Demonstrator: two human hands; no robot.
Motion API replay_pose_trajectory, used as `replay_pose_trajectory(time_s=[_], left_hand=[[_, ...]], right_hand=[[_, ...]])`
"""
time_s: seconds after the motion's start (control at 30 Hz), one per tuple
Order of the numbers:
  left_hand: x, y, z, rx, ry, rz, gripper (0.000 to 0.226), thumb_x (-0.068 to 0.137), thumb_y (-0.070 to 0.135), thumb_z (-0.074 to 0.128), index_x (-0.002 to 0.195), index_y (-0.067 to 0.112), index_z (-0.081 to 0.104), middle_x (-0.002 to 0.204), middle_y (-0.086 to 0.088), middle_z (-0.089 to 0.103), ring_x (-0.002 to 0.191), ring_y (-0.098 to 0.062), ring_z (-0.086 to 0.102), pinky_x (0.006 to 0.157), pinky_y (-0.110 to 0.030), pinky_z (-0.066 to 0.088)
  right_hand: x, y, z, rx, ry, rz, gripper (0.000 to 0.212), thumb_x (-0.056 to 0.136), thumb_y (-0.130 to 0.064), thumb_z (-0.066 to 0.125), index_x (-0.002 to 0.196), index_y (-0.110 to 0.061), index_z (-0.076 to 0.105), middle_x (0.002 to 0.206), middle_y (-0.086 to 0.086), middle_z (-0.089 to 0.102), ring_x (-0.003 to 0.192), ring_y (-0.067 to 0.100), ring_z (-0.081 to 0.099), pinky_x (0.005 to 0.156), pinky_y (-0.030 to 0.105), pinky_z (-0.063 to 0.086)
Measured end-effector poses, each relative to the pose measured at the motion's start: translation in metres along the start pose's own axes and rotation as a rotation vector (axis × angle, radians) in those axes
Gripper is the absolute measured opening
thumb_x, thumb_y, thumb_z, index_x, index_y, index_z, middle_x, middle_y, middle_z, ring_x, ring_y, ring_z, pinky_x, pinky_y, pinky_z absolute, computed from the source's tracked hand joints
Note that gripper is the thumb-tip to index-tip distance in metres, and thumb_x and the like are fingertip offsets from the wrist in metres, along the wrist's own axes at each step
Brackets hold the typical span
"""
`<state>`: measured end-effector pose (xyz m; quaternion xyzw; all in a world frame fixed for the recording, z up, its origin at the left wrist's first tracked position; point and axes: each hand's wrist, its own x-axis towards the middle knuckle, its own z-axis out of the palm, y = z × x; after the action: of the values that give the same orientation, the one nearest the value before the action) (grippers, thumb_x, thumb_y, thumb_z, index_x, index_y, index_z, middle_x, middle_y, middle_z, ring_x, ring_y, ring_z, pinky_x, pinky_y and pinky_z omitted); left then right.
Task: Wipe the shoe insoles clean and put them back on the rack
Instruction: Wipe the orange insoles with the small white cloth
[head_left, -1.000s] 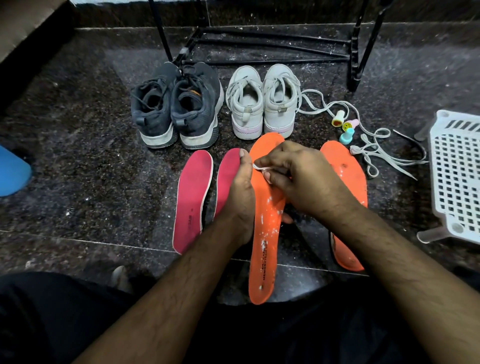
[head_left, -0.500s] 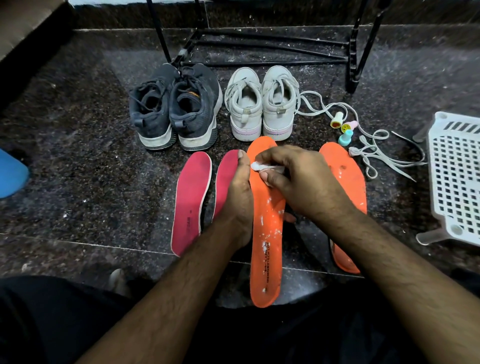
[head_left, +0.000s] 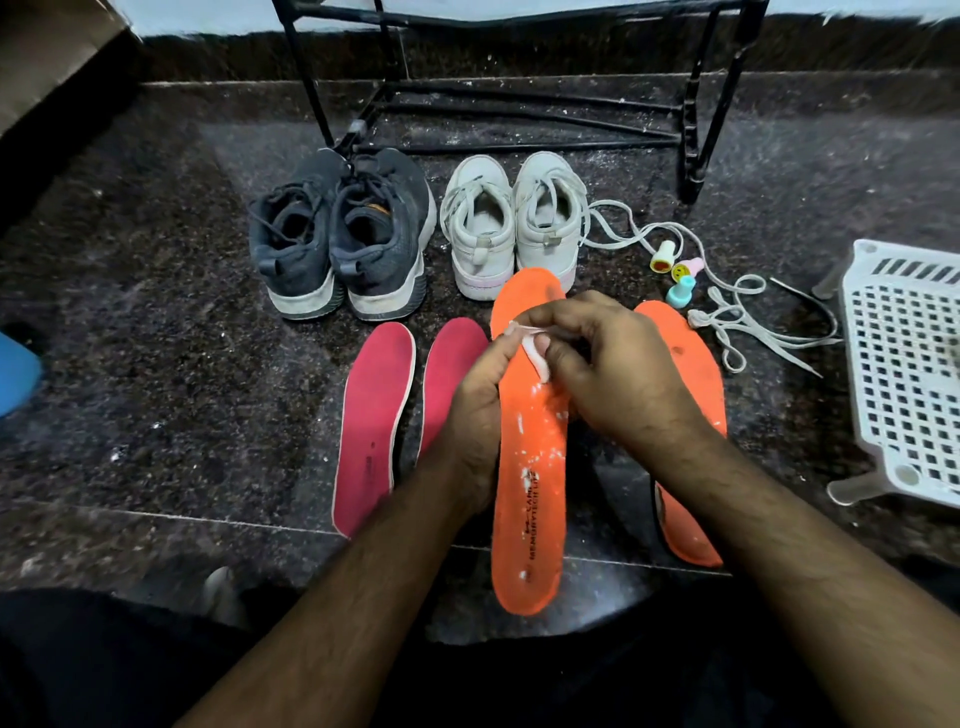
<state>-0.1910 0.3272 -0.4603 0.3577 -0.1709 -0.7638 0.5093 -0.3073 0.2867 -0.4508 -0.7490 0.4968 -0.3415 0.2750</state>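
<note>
Dark speckled stone floor (head_left: 156, 322) fills most of the view, with white dust all over it. At the far side stands a black metal shoe rack (head_left: 696, 130), and its bars hold no shoes.

In front of the rack sit two dark grey sneakers (head_left: 343, 239) side by side. Just to their right sit two white sneakers (head_left: 514, 223). Loose white shoelaces (head_left: 737, 317) lie in a curly pile to the right, near three small plastic stamp toys (head_left: 675, 273). A white plastic basket with many holes (head_left: 909, 364) rests at the right edge.

Two pink flat insoles (head_left: 374, 415) lie on the floor, close together. An orange insole (head_left: 691, 374) lies on the floor under the right arm.

A second long orange foam insole (head_left: 530, 493) with white spots on it is held up in the middle. The left hand (head_left: 478, 405) is wrapped around its left edge and grips it. The right hand (head_left: 618, 379) has its fingers (head_left: 540, 345) pinched tight on a small white wipe (head_left: 535, 356), and the wipe touches the upper part of that insole.

Black trousers (head_left: 104, 665) show at the bottom.
</note>
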Motion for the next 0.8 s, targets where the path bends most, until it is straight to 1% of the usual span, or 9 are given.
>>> replay_pose_trajectory(time_s=[0.13, 0.27, 0.37, 0.43, 0.5, 0.57, 0.6, 0.73, 0.8], left_hand=[[0.001, 0.001, -0.004, -0.009, 0.049, -0.021, 0.054, 0.102, 0.049, 0.033, 0.115, 0.007, 0.063, 0.082, -0.011, 0.074, 0.071, -0.018, 0.072, 0.066, -0.026, 0.06], [0.001, 0.003, -0.003, 0.007, 0.091, 0.005, 0.066, 0.102, 0.058, 0.025, 0.132, 0.008, 0.055, 0.086, -0.011, 0.075, 0.075, -0.019, 0.074, 0.066, -0.027, 0.06], [0.002, 0.001, -0.005, 0.013, 0.075, -0.013, 0.067, 0.102, 0.062, 0.019, 0.119, 0.01, 0.059, 0.076, -0.008, 0.074, 0.064, -0.018, 0.072, 0.056, -0.028, 0.058], [0.003, -0.001, -0.007, 0.053, 0.06, -0.019, 0.069, 0.1, 0.065, 0.015, 0.107, 0.013, 0.061, 0.074, -0.006, 0.072, 0.062, -0.018, 0.069, 0.056, -0.03, 0.058], [0.004, -0.002, -0.008, 0.028, 0.07, -0.011, 0.073, 0.1, 0.064, 0.017, 0.105, 0.012, 0.067, 0.08, -0.009, 0.071, 0.067, -0.021, 0.071, 0.058, -0.033, 0.059], [0.005, -0.001, -0.009, -0.016, 0.061, -0.001, 0.076, 0.101, 0.064, 0.02, 0.1, 0.012, 0.075, 0.084, -0.012, 0.07, 0.069, -0.022, 0.072, 0.059, -0.033, 0.06], [0.006, -0.001, -0.011, -0.04, 0.063, 0.002, 0.076, 0.1, 0.064, 0.021, 0.098, 0.011, 0.075, 0.082, -0.012, 0.071, 0.067, -0.021, 0.071, 0.059, -0.031, 0.059], [0.008, 0.003, -0.016, -0.049, 0.087, 0.015, 0.076, 0.098, 0.068, 0.023, 0.114, 0.005, 0.063, 0.084, -0.014, 0.072, 0.073, -0.021, 0.071, 0.066, -0.026, 0.059], [0.009, 0.003, -0.016, -0.04, 0.09, 0.027, 0.075, 0.099, 0.067, 0.022, 0.11, 0.006, 0.066, 0.085, -0.014, 0.073, 0.073, -0.021, 0.071, 0.066, -0.027, 0.059]], right_hand=[[-0.002, 0.0, 0.004, -0.072, -0.104, -0.08, 0.04, 0.085, -0.002, 0.063, 0.119, -0.022, 0.072, 0.105, 0.001, 0.062, 0.101, 0.016, 0.061, 0.092, 0.026, 0.045], [-0.003, -0.003, 0.005, -0.089, -0.171, -0.185, 0.043, 0.081, 0.0, 0.068, 0.121, -0.018, 0.07, 0.105, 0.001, 0.061, 0.097, 0.014, 0.059, 0.087, 0.02, 0.041], [0.0, -0.002, 0.002, -0.069, -0.158, -0.174, 0.041, 0.081, -0.001, 0.07, 0.117, -0.02, 0.072, 0.103, -0.001, 0.062, 0.101, 0.017, 0.061, 0.091, 0.025, 0.043], [0.002, 0.0, -0.001, -0.068, -0.112, -0.124, 0.038, 0.081, -0.002, 0.07, 0.112, -0.023, 0.075, 0.103, -0.003, 0.065, 0.103, 0.015, 0.063, 0.092, 0.027, 0.047], [0.003, 0.002, -0.004, -0.067, -0.1, -0.058, 0.036, 0.082, -0.001, 0.071, 0.108, -0.026, 0.076, 0.099, -0.007, 0.064, 0.096, 0.009, 0.064, 0.083, 0.02, 0.051], [0.001, 0.001, -0.004, -0.051, -0.142, -0.034, 0.035, 0.083, -0.002, 0.071, 0.109, -0.025, 0.076, 0.093, -0.012, 0.061, 0.087, 0.003, 0.061, 0.072, 0.007, 0.045], [0.0, 0.0, -0.003, -0.049, -0.161, -0.054, 0.035, 0.083, -0.002, 0.072, 0.11, -0.024, 0.075, 0.092, -0.011, 0.06, 0.085, 0.002, 0.06, 0.073, 0.003, 0.04], [-0.005, -0.007, 0.002, -0.063, -0.209, -0.152, 0.033, 0.083, -0.009, 0.073, 0.113, -0.023, 0.073, 0.095, -0.003, 0.066, 0.088, 0.006, 0.059, 0.081, 0.013, 0.04], [-0.003, -0.004, 0.001, -0.06, -0.181, -0.122, 0.033, 0.083, -0.008, 0.072, 0.111, -0.025, 0.074, 0.096, -0.004, 0.066, 0.089, 0.007, 0.06, 0.082, 0.012, 0.041]])
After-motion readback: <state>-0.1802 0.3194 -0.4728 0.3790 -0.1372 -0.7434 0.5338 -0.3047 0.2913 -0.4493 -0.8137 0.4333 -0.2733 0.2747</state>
